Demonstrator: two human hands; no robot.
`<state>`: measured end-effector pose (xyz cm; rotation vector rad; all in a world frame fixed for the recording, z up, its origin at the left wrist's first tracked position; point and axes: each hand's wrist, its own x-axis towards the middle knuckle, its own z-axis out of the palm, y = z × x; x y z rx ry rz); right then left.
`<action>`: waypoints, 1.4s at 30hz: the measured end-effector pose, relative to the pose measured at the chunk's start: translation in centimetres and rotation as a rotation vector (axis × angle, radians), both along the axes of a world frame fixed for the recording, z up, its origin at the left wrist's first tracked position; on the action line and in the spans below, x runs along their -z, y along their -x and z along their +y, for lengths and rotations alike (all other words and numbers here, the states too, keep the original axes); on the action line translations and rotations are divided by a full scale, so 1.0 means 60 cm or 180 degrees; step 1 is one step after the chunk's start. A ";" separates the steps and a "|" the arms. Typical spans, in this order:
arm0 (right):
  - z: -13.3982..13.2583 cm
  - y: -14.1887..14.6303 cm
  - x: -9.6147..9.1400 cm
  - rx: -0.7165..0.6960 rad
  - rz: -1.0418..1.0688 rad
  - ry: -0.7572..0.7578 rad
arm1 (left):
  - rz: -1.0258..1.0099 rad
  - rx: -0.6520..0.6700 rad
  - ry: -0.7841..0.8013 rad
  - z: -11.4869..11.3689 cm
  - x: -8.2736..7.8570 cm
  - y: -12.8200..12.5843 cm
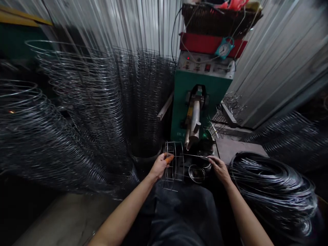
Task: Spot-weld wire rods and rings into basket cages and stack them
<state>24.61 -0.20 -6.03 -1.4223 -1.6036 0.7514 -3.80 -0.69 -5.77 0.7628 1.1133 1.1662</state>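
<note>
My left hand (161, 166) is closed on a wire frame (175, 164) of thin curved and straight rods, held upright above my lap. Orange coverings show on its thumb or fingers. My right hand (218, 167) pinches the end of a thin straight metal rod (196, 155), which points left toward the wire frame. Just above both sits the metal electrode arm (194, 126) of a green welding machine (179, 102). Whether the rod touches the frame or the electrode I cannot tell. Below the rod is a small round metal bowl (196, 173), its contents too dark to make out.
Tall stacks of wire rings (87, 92) crowd the left side. A large coil of wire (276, 191) lies at the right, beside a flat grey board (241, 147). A small blue clock (224, 48) hangs on the machine's top. Corrugated metal walls (143, 24) stand behind.
</note>
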 end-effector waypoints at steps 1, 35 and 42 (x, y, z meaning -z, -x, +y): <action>0.005 -0.002 0.004 0.0006 0.0003 0.0017 | 0.0004 0.0019 0.0024 0.002 0.001 -0.002; 0.045 -0.063 0.017 -0.0204 0.0081 0.0720 | 0.0098 0.0117 0.0121 0.029 0.000 -0.026; 0.051 -0.067 0.020 -0.0220 0.0066 0.0714 | 0.0038 0.0111 0.0138 0.036 0.000 -0.032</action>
